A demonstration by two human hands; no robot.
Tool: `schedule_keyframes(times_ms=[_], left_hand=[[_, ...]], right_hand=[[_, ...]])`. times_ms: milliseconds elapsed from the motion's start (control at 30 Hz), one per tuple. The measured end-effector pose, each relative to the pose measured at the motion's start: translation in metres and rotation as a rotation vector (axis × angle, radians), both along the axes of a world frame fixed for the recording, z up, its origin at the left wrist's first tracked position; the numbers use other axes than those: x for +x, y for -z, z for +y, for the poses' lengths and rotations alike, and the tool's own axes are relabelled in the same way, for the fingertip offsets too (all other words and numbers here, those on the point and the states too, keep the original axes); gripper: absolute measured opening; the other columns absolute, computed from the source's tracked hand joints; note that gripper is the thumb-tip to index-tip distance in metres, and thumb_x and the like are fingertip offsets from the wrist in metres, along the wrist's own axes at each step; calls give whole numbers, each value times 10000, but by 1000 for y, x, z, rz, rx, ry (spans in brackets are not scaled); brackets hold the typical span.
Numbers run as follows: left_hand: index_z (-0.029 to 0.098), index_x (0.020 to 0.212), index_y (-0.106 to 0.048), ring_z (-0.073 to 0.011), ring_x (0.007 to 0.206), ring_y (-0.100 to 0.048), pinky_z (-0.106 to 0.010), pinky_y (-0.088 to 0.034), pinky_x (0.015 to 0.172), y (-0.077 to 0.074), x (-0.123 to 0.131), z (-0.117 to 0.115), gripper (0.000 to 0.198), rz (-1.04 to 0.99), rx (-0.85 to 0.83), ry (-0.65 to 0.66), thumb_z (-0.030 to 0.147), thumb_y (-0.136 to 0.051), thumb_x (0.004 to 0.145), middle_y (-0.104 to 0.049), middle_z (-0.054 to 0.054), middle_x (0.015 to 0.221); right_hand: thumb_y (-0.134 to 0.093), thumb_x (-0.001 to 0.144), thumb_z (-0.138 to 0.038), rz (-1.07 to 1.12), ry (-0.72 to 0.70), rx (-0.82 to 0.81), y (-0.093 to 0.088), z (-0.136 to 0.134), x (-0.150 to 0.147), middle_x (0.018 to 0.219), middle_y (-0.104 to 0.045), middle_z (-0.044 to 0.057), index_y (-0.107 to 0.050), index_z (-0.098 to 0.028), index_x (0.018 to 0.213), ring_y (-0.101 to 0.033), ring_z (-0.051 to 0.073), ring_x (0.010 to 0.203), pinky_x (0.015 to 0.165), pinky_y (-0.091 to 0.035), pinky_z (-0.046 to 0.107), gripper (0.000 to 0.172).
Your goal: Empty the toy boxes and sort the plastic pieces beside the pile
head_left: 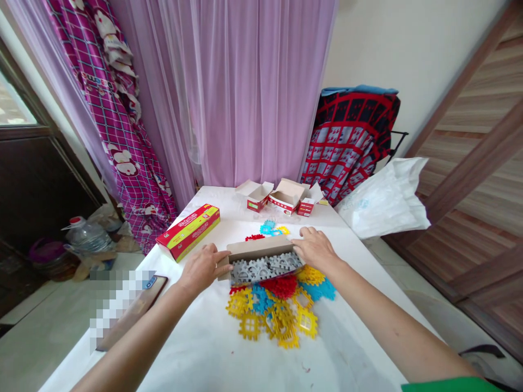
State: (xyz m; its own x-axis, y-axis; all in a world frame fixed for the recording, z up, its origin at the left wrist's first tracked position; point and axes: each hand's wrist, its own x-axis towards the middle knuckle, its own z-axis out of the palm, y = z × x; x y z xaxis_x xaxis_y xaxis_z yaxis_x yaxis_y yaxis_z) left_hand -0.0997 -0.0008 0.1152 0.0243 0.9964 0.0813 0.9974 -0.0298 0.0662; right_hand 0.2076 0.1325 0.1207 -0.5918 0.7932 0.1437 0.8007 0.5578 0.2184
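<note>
Head view: nearest you on the white table (pixel 347 343), a loose heap of yellow, red and blue notched plastic pieces (pixel 307 322) lies spread out. Just behind it is the long open cardboard box (pixel 257 249), holding grey notched plastic pieces (pixel 261 269). Your left hand (pixel 202 268), fingers part-curled, grips its left end; your right hand (pixel 315 249), similarly bent, grips its right end. Beyond, leftward, lies a red-and-yellow carton (pixel 190 231); farther back stand small opened red-and-white boxes (pixel 281 207).

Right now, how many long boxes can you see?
2: a closed red box at the left of the table, and an open box of grey pieces between the left hand and right hand.
</note>
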Motion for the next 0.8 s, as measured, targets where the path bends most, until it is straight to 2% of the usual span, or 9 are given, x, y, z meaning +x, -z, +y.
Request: schedule_keyframes(times_ms=[133,300,367,467,600,733,800], left_hand=[[347,1221,-657,-269,953,-608,-354,-453,818,-18,7,1,412,121,-61,27,532,-543,871,-639,-92,979],[364,1306,-580,-304,942,-668,-360,-472,757,-18,13,7,467,87,-245,-64,522,-532,869,-719,-92,1002],[343,1314,-566,-298,952,-675,-350,-473,755,-14,14,7,462,21,-255,-74,474,-522,874,-730,-83,1003],[283,1319,-536,-264,923,-684,-329,-474,761,-2,16,7,454,-115,-232,-81,401,-479,884,-741,-59,943],[270,1275,-506,-183,784,-677,-281,-470,734,20,16,7,405,-394,-151,-52,330,-430,881,-717,-2,872],[253,1254,-471,-115,623,-614,-234,-466,644,40,14,7,398,-727,-95,15,342,-411,871,-635,29,825],[249,1255,-465,-108,621,-600,-228,-464,630,46,17,5,415,-781,-56,27,381,-437,863,-614,28,843]], right_hand=[[-505,917,-256,-142,6,-4,-14,-4,-11,1004,-615,156,-753,-199,1003,-543,256,949,751,-388,336,269],[-540,861,-152,-253,-136,80,-12,-1,-14,1023,-633,188,-762,-136,862,-537,309,1032,813,-400,396,223],[-518,849,-101,-257,-127,72,-10,-1,-13,1001,-651,199,-755,-113,864,-581,296,984,774,-418,381,238],[-457,878,-84,-232,-3,-32,-5,-3,-8,924,-701,182,-739,-115,954,-656,250,862,700,-442,328,294],[-432,940,-279,-103,153,-138,3,2,5,961,-739,124,-719,-218,1080,-686,241,904,733,-469,304,325],[-462,910,-377,130,153,-244,16,15,22,1113,-722,47,-634,-327,1261,-675,228,968,772,-480,295,394],[-458,905,-365,220,111,-287,24,20,28,1095,-728,22,-602,-340,1303,-677,209,945,782,-478,282,424]])
